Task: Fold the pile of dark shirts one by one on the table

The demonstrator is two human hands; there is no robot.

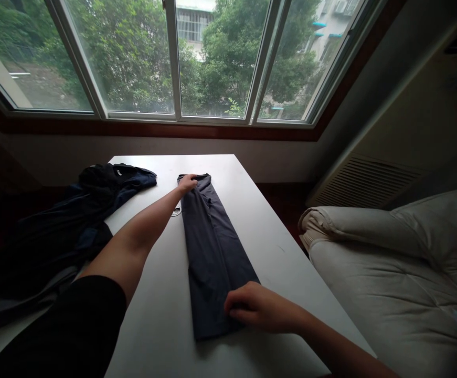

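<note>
Lengthwise on the bench (291, 283) lay the trousers (208, 252), left hand (188, 182) at the far end, right hand (257, 308) curled by the near one, either's grip unclear, where an uneven tug could have skewed the layers.

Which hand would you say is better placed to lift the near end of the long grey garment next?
Probably the right hand: it is at the near end of the garment, while the left hand is at the far end.
</note>
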